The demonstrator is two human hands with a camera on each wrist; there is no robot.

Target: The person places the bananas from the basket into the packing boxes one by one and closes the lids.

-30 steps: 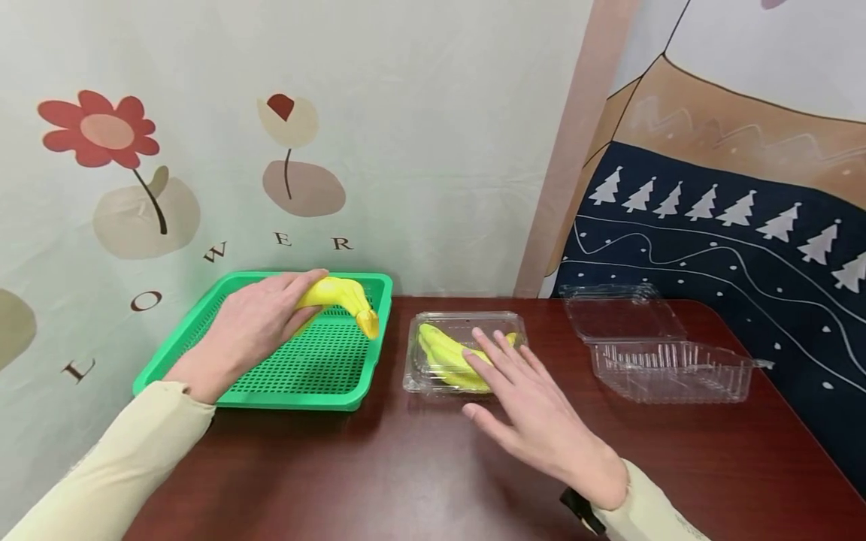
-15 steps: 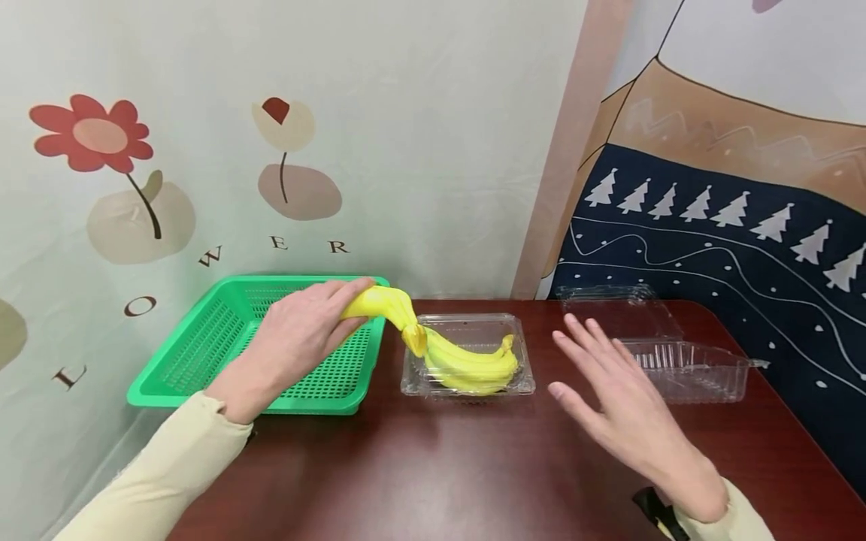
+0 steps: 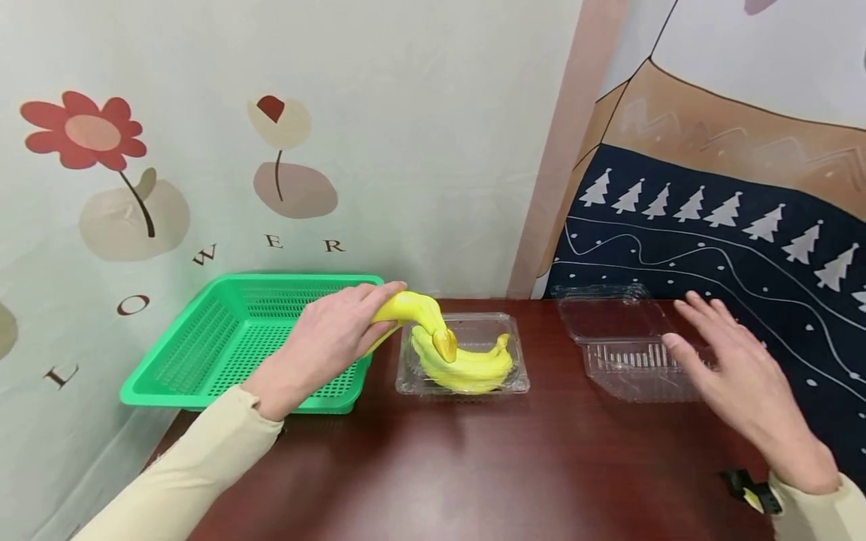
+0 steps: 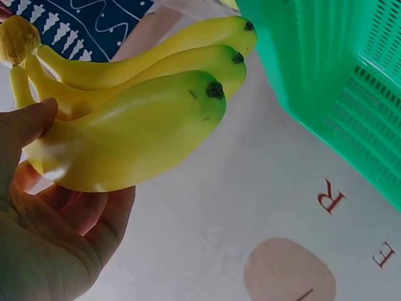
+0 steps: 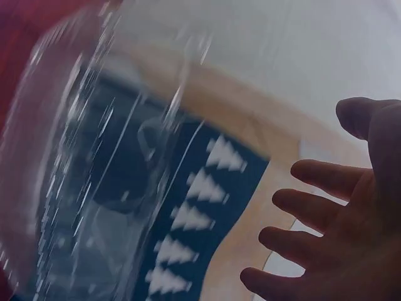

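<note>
A bunch of bananas [image 4: 138, 135] is gripped in my left hand [image 3: 331, 338], thumb on one side and fingers curled beneath it in the left wrist view. In the head view its stem end points right, over the near-left part of a clear plastic box [image 3: 524, 379]. Inside that box lies another banana bunch [image 3: 473, 372], its lid down over it. My right hand [image 3: 744, 376] hovers at the right with fingers spread and nothing held. Just left of it stands a second clear clamshell box [image 3: 629, 368], its lid raised at the back; the hand hides its right part.
At the left a green plastic basket [image 3: 155, 361] stands on the dark red-brown table [image 3: 487, 466]. Behind the table rises a printed cloth [image 3: 440, 188] with flowers and letters, with a dark tree-patterned part [image 3: 676, 240] at the right.
My left hand has carried the banana bunch rightward from above the green basket towards the filled box. My right hand has left the filled box and moved right to the open clamshell.
</note>
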